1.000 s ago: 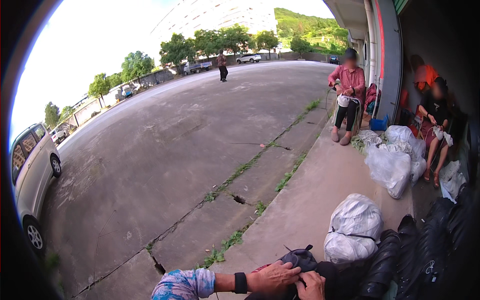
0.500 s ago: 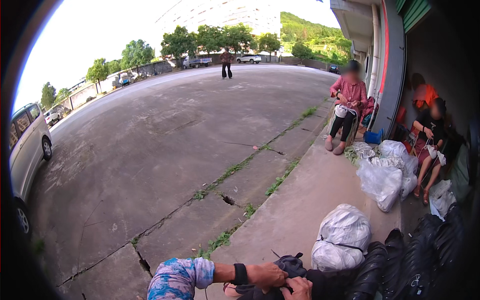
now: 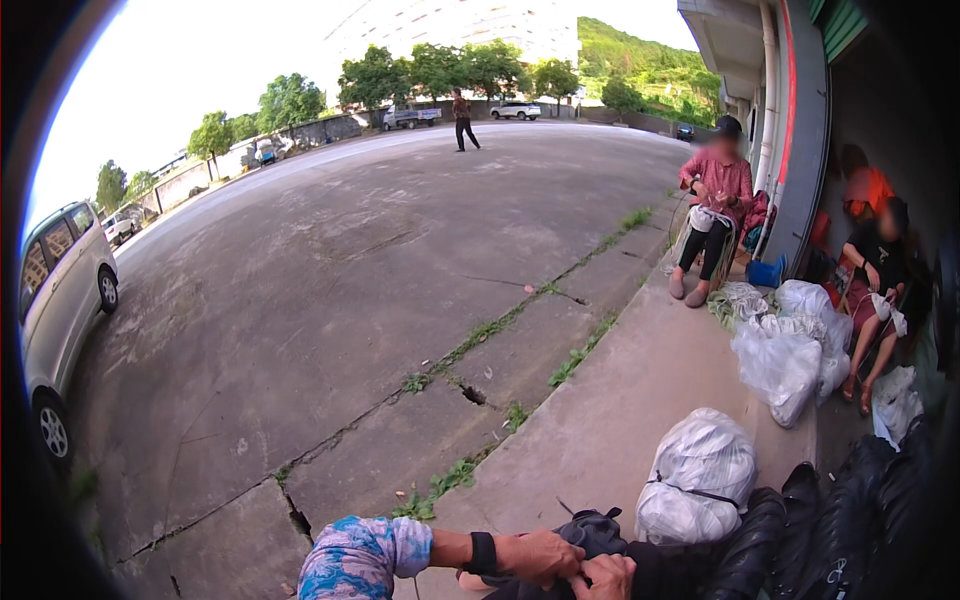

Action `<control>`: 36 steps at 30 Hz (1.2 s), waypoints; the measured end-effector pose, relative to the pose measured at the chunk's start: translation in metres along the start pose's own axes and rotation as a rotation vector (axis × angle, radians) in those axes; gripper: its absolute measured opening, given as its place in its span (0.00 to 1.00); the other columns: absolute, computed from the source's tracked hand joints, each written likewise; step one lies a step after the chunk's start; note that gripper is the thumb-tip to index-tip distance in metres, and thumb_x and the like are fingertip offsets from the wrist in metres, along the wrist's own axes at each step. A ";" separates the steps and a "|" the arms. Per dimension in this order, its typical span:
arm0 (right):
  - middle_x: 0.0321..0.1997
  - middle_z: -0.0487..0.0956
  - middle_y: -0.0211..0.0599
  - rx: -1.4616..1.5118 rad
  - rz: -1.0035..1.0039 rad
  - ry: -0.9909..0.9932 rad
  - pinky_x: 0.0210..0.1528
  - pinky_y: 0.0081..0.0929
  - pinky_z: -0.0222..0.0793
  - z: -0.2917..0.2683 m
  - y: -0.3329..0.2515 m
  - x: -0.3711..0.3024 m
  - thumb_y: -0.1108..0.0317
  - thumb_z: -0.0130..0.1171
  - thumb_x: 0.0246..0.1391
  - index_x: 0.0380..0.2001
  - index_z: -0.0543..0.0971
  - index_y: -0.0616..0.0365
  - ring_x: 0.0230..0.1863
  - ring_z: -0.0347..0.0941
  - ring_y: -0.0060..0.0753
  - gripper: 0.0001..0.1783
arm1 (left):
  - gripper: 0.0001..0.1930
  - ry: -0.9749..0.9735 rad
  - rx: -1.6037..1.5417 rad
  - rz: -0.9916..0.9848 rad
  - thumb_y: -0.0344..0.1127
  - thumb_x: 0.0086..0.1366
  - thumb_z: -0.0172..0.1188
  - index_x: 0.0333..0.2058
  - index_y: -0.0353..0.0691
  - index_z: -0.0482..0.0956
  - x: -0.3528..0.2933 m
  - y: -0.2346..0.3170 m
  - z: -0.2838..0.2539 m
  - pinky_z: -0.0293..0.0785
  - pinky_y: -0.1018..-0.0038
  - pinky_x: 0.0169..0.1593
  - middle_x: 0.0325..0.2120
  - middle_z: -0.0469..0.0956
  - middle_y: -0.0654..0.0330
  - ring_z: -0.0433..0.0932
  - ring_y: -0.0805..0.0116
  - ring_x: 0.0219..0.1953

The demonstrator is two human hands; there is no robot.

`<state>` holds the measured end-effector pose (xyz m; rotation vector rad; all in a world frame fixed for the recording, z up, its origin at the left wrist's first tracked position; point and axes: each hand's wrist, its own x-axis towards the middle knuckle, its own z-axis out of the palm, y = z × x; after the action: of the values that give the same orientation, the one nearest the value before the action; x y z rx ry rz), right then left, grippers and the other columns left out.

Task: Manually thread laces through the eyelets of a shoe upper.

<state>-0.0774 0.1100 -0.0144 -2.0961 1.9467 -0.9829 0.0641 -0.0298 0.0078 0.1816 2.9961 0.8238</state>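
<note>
Item in hand: 1 dark fabric piece, low at the frame's lower edge, pinched between 2 hands; left hand closed over its edge, right hand curled shut on it just beside. Step judged as fine handwork on the cloth; a steady grip is called for next; a white tied sack lies near on the concrete pavement.

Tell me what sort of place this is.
Likely an outdoor work spot along a building front: a concrete walkway beside a cracked paved yard, seated people handling material, and tied white sacks.
</note>
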 end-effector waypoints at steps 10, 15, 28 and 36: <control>0.26 0.74 0.34 0.003 -0.082 -0.057 0.41 0.42 0.59 0.003 -0.002 0.008 0.65 0.64 0.44 0.20 0.76 0.55 0.34 0.69 0.41 0.08 | 0.08 0.196 -0.140 -0.045 0.31 0.49 0.63 0.27 0.36 0.75 -0.021 0.010 0.010 0.70 0.59 0.37 0.28 0.72 0.54 0.74 0.51 0.35; 0.26 0.73 0.34 -0.024 -0.070 -0.096 0.41 0.43 0.59 0.002 -0.006 0.010 0.65 0.63 0.45 0.20 0.77 0.55 0.34 0.69 0.42 0.08 | 0.13 0.261 -0.174 -0.026 0.30 0.45 0.65 0.31 0.35 0.74 -0.024 0.003 0.024 0.71 0.58 0.34 0.32 0.70 0.56 0.75 0.52 0.36; 0.30 0.74 0.31 -0.129 -0.070 -0.242 0.43 0.47 0.57 0.008 0.000 0.010 0.62 0.60 0.49 0.24 0.80 0.50 0.39 0.68 0.42 0.06 | 0.13 0.392 -0.088 0.002 0.34 0.48 0.64 0.29 0.37 0.71 -0.027 -0.002 0.041 0.70 0.59 0.33 0.31 0.68 0.56 0.74 0.53 0.34; 0.30 0.74 0.32 0.011 0.048 -0.297 0.45 0.47 0.56 0.009 0.009 0.009 0.60 0.59 0.50 0.23 0.79 0.53 0.40 0.67 0.44 0.10 | 0.13 0.427 -0.052 0.031 0.34 0.48 0.64 0.31 0.37 0.72 -0.024 0.000 0.042 0.70 0.60 0.36 0.33 0.68 0.56 0.73 0.54 0.35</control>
<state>-0.0802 0.0968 -0.0223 -2.0412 1.8275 -0.6283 0.0902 -0.0117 -0.0286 0.0545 3.3636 1.0643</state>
